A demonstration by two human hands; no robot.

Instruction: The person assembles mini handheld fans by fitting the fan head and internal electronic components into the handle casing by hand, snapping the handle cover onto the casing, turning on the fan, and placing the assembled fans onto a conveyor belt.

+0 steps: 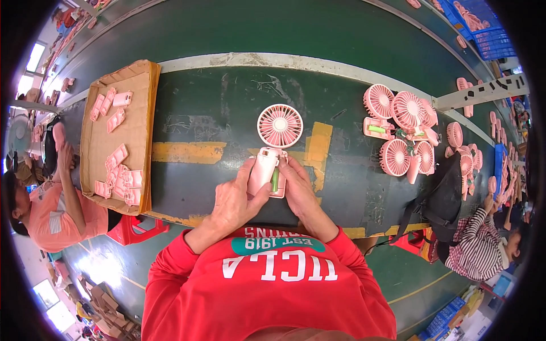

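Observation:
A pink handheld fan lies in front of me, its round grille head (280, 126) pointing away. Its handle is uncovered on the right side, where a green battery (275, 180) shows. My left hand (236, 196) is closed on a pink handle cover (262, 170), tilted over the left part of the handle, with the thumb across its lower end. Closed on the handle's right edge is my right hand (300, 187), its fingertips near the neck. Fingers partly hide the joint between cover and handle.
A cardboard tray (149, 136) with several pink shell pieces (122, 179) stands at left. Several pink fans (394, 157), some with green batteries showing, are piled at right near a black bag (441, 196). Co-workers sit on both sides. A pale rail (239, 59) runs along the far side.

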